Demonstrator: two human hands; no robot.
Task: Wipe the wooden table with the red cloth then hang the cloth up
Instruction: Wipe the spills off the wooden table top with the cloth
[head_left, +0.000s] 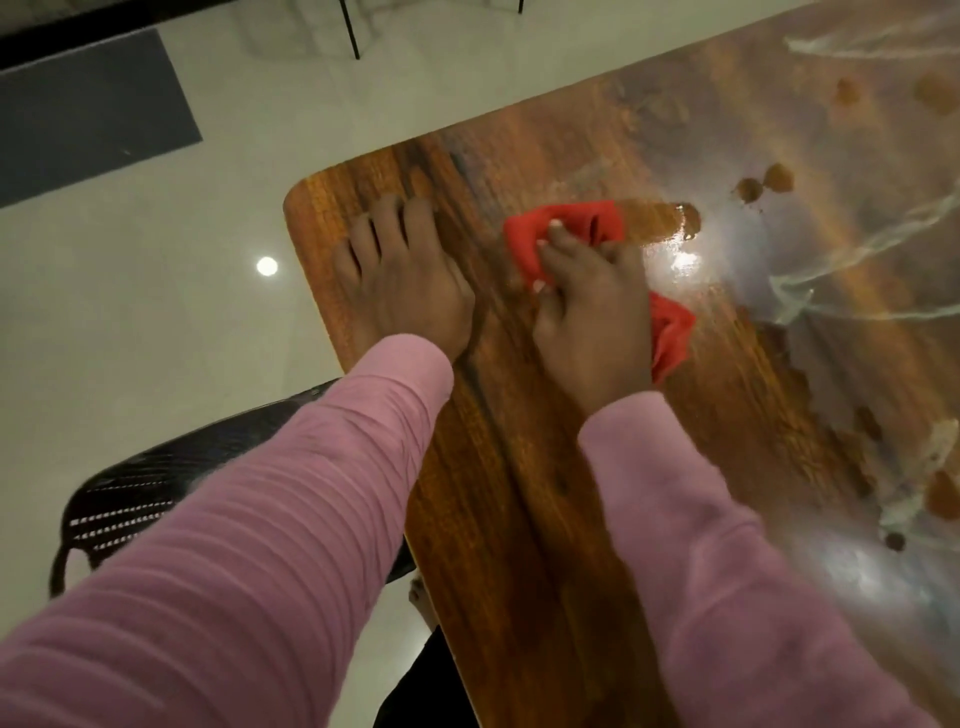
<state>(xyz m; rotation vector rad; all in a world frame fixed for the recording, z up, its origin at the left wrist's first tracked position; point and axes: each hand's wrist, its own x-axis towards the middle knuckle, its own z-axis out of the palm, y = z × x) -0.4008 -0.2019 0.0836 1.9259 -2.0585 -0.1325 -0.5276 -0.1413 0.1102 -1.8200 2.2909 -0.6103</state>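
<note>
Right hand (592, 306) grips the red cloth (566, 228), hiding its middle, while left hand (410, 275) lies flat on the wooden table (519, 467).

- We see a bright red crumpled cloth (566, 228);
- a streaked brown wooden table (519, 467);
- ribbed pink sleeves (291, 509);
- a black perforated chair (150, 493);
- a pale glossy floor (156, 291)

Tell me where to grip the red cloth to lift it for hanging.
Probably pinch the crumpled red cloth at the bunched fold sticking out right of the right hand, coming from above on the right. That fold stands raised and free; the middle lies under the gripping fingers, and the left hand rests flat on the brown wooden table.
</note>
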